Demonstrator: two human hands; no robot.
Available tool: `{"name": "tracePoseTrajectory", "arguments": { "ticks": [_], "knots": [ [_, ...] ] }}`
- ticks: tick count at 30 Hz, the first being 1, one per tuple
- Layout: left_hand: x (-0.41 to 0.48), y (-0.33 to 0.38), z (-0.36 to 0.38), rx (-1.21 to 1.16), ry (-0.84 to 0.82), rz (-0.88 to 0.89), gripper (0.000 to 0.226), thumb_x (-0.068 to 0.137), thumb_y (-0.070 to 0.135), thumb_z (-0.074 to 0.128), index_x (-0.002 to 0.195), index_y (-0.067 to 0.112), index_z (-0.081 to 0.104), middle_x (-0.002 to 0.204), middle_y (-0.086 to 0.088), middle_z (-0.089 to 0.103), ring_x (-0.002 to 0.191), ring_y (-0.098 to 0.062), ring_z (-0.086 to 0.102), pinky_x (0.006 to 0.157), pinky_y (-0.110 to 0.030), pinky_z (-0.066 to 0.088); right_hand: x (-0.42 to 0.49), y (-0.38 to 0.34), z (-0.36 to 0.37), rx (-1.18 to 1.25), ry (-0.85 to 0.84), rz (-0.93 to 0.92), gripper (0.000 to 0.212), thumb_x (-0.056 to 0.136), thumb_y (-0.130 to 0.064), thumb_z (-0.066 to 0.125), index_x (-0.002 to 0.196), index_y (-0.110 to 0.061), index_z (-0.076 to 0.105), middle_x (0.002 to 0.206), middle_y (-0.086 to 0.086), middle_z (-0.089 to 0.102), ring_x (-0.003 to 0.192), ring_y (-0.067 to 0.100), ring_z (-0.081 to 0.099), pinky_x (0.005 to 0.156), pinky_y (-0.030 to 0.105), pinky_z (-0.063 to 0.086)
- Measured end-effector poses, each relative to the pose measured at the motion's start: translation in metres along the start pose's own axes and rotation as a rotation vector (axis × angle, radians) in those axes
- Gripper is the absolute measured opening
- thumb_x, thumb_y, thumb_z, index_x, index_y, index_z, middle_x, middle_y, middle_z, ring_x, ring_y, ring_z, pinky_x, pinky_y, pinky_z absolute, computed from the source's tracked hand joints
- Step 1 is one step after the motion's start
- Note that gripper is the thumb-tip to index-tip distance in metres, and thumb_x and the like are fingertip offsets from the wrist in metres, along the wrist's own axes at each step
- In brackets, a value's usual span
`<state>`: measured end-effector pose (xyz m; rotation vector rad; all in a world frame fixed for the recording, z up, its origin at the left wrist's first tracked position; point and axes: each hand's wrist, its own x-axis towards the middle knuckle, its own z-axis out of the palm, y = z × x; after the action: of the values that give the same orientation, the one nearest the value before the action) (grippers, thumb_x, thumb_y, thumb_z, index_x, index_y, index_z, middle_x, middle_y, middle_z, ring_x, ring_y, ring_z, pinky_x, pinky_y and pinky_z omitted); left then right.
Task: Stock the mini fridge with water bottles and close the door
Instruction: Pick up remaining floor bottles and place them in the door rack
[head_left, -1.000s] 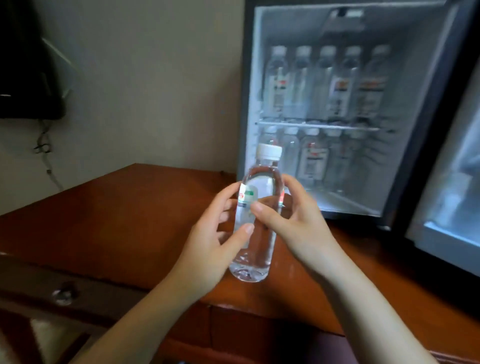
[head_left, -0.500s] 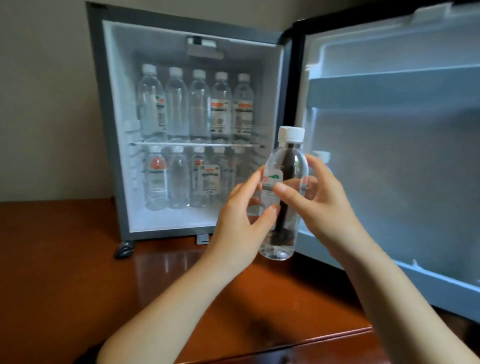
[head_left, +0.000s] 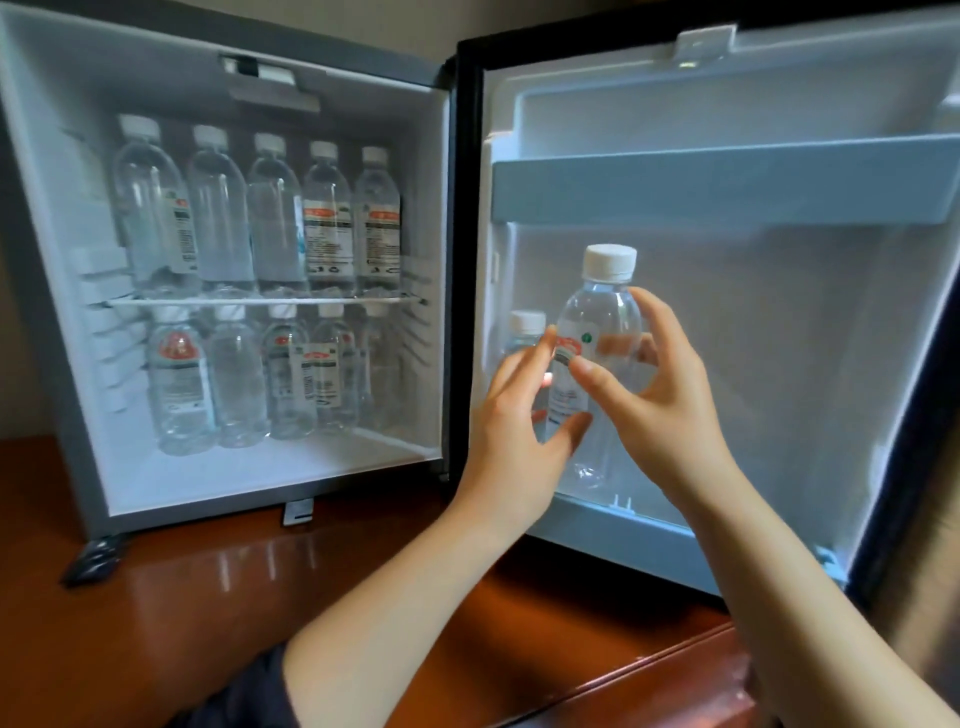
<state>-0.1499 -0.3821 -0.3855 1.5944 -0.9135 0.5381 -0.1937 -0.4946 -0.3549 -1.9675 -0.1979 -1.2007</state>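
between both hands (head_left: 597, 415) stands the bottle (head_left: 602, 317).

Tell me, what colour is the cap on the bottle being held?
White. The cap of the held bottle shows best in the head view.

Left hand (head_left: 514, 431) covering most of second bottle (head_left: 525, 325) at left end of door shelf (head_left: 649, 540), only cap and shoulder showing. Both left hand and right hand (head_left: 660, 410) partly masking label on held bottle (head_left: 602, 312); base blending into door shelf, contact untellable. Label print on stocked bottles (head_left: 327, 218) reading too small. Fridge door (head_left: 779, 338) running off right edge.
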Motion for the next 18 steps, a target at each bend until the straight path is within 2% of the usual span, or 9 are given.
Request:
{"name": "tracePoseTrajectory", "arguments": {
  "ticks": [1, 3, 4, 5, 6, 8, 12, 15, 18],
  "knots": [
    [0.000, -0.002, 0.002, 0.031, -0.002, 0.007, 0.068, 0.081, 0.010, 0.069, 0.141, 0.019, 0.039, 0.124, 0.012, 0.048, 0.108, 0.005, 0.047, 0.096, -0.023, 0.047, 0.000, 0.002, 0.000, -0.014, 0.000, 0.004, 0.052, 0.077, -0.033, 0.067, 0.125, -0.033, 0.046, 0.104, -0.038, 0.058, 0.100, 0.004, 0.061, 0.090, 0.032, 0.049],
    [-0.001, -0.007, 0.006, 0.109, 0.006, 0.030, 0.069, 0.081, 0.012, 0.070, 0.141, 0.018, 0.039, 0.130, 0.006, 0.049, 0.115, -0.002, 0.047, 0.100, -0.027, 0.044, -0.002, 0.007, 0.001, -0.034, 0.001, 0.013, 0.057, 0.077, -0.036, 0.066, 0.129, -0.026, 0.047, 0.110, -0.031, 0.058, 0.104, 0.007, 0.060, 0.095, 0.037, 0.048],
    [-0.002, -0.010, 0.008, 0.141, 0.011, 0.044, 0.068, 0.080, 0.013, 0.070, 0.141, 0.018, 0.039, 0.131, 0.004, 0.049, 0.120, -0.006, 0.046, 0.104, -0.029, 0.042, -0.003, 0.010, 0.001, -0.042, -0.001, 0.020, 0.059, 0.078, -0.035, 0.067, 0.131, -0.023, 0.046, 0.113, -0.027, 0.058, 0.104, 0.005, 0.059, 0.097, 0.033, 0.047],
    [-0.003, -0.013, 0.009, 0.166, 0.013, 0.053, 0.068, 0.080, 0.013, 0.071, 0.140, 0.017, 0.039, 0.132, 0.002, 0.049, 0.124, -0.009, 0.045, 0.107, -0.030, 0.039, -0.005, 0.014, 0.001, -0.042, -0.006, 0.029, 0.058, 0.079, -0.031, 0.070, 0.132, -0.021, 0.046, 0.111, -0.026, 0.058, 0.102, -0.004, 0.057, 0.096, 0.021, 0.045],
    [-0.005, -0.016, 0.011, 0.188, 0.011, 0.052, 0.069, 0.080, 0.014, 0.071, 0.141, 0.017, 0.038, 0.132, 0.001, 0.048, 0.127, -0.011, 0.043, 0.110, -0.029, 0.036, -0.006, 0.018, 0.001, -0.037, -0.009, 0.038, 0.055, 0.081, -0.025, 0.071, 0.130, -0.019, 0.047, 0.107, -0.028, 0.057, 0.098, -0.013, 0.055, 0.089, 0.007, 0.041],
    [-0.009, -0.021, 0.014, 0.231, 0.005, 0.040, 0.071, 0.079, 0.014, 0.071, 0.141, 0.016, 0.037, 0.131, 0.001, 0.047, 0.127, -0.011, 0.041, 0.109, -0.023, 0.033, -0.011, 0.026, 0.002, -0.036, -0.014, 0.068, 0.048, 0.082, -0.017, 0.071, 0.125, -0.024, 0.048, 0.102, -0.030, 0.056, 0.093, -0.023, 0.051, 0.078, -0.004, 0.035],
    [-0.017, -0.029, 0.019, 0.283, 0.013, 0.045, 0.072, 0.079, 0.012, 0.071, 0.142, 0.015, 0.036, 0.123, -0.001, 0.045, 0.122, -0.011, 0.041, 0.105, -0.020, 0.034, -0.024, 0.040, 0.008, -0.086, -0.027, 0.132, 0.054, 0.084, -0.022, 0.068, 0.133, -0.023, 0.046, 0.122, -0.009, 0.057, 0.113, -0.005, 0.047, 0.088, 0.004, 0.034],
    [-0.021, -0.031, 0.020, 0.302, 0.012, 0.032, 0.072, 0.081, 0.014, 0.070, 0.143, 0.016, 0.033, 0.122, -0.001, 0.045, 0.121, -0.008, 0.040, 0.103, -0.014, 0.029, -0.030, 0.041, 0.012, -0.121, -0.009, 0.155, 0.059, 0.085, -0.024, 0.067, 0.138, -0.025, 0.041, 0.122, 0.001, 0.050, 0.099, -0.026, 0.035, 0.082, -0.007, 0.027],
    [-0.024, -0.030, 0.016, 0.294, -0.026, 0.016, 0.073, 0.082, 0.014, 0.068, 0.144, 0.019, 0.030, 0.123, 0.002, 0.044, 0.120, -0.005, 0.040, 0.102, -0.012, 0.029, -0.033, 0.039, 0.014, -0.129, 0.006, 0.159, 0.062, 0.084, -0.026, 0.068, 0.138, -0.026, 0.039, 0.123, 0.000, 0.047, 0.100, -0.023, 0.037, 0.087, -0.001, 0.031]
  ]
}}
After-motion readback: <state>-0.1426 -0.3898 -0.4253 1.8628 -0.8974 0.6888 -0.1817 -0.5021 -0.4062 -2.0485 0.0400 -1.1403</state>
